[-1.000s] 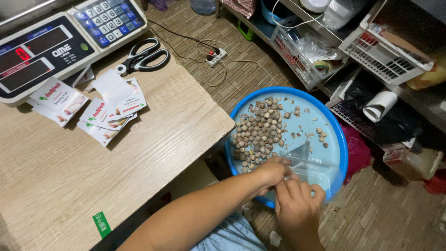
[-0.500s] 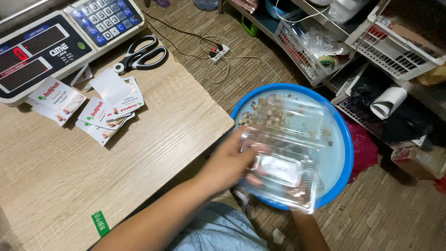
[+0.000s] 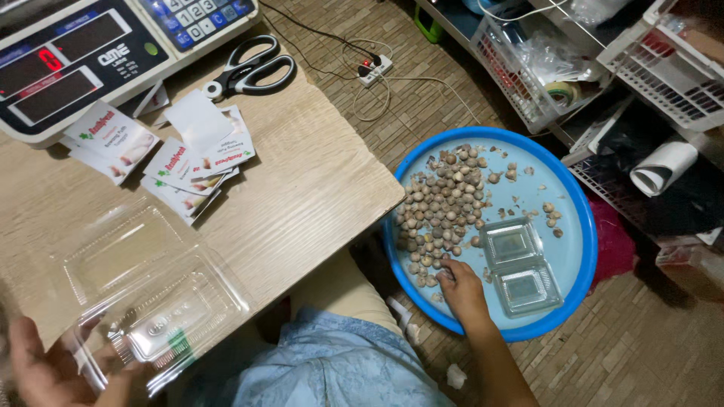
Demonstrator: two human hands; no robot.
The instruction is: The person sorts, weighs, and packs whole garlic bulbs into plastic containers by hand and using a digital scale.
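My left hand (image 3: pixel 41 373) is at the lower left corner of the wooden table (image 3: pixel 317 196). It grips the near edge of an open clear plastic clamshell box (image 3: pixel 143 290) that lies on the tabletop. My right hand (image 3: pixel 461 290) reaches down into a round blue tray (image 3: pixel 582 226) on the floor. Its bent fingertips rest on the near edge of a pile of small brown nuts (image 3: pixel 441 203). Whether it grips any nuts is hidden. A second open clamshell box (image 3: pixel 520 265) lies empty in the tray, just right of that hand.
A weighing scale (image 3: pixel 75 53), black-handled scissors (image 3: pixel 253 69) and several printed paper labels (image 3: pixel 181 160) lie at the back of the table. On the floor are a power strip (image 3: pixel 375 69), wire baskets (image 3: pixel 528 71), a white crate (image 3: pixel 671 71) and a paper roll (image 3: pixel 664 167).
The clamshell box held over the blue tray has been carried left onto the table by my left hand. My right hand has gone back down to the nuts.
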